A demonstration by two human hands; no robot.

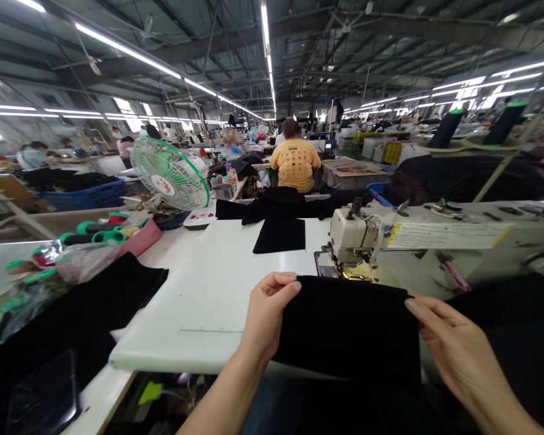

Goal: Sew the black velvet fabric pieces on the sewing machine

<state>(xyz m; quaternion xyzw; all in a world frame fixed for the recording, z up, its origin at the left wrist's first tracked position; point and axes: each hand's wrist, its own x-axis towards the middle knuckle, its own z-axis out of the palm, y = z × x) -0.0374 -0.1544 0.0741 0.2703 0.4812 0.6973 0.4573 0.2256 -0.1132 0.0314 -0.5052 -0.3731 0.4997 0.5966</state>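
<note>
Between my two hands a black fabric piece is stretched by its upper corners, its top edge nearly straight and its lower part hanging over the table's front edge. My left hand pinches the left corner between thumb and fingers. At the right corner, my right hand pinches the cloth in the same way. Just behind the fabric stands a sewing machine, its needle area partly hidden by the cloth. Another black fabric piece lies flat on the white table beyond my left hand.
A green-rimmed fan stands at the back left. Bagged thread spools and black cloth lie left, with a dark phone-like slab in front. More dark cloth is at right. A person in a yellow shirt sits ahead.
</note>
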